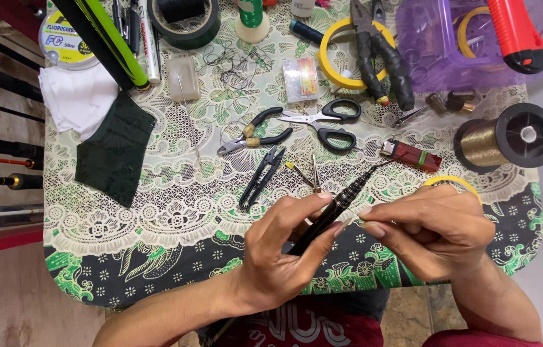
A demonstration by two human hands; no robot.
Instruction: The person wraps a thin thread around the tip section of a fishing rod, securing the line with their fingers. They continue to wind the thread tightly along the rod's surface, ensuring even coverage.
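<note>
Black and slender, a rod section wrapped in thread (332,209) is held over the near edge of a worktop covered in a green-and-cream lace-pattern cloth (175,218). The left hand (281,247) pinches the rod between thumb and fingers, while the right hand (429,228) closes its fingertips just beside the wrapped part, touching it or a fine thread there; which one cannot be told. Beyond the hands lie black thread snips (260,177), black-handled scissors (323,122), small pliers with black handles (252,138) and a dark red lighter (411,155). A black spool of gold thread (506,138) sits well apart at the right, near a clear purple plastic box (426,45).
</note>
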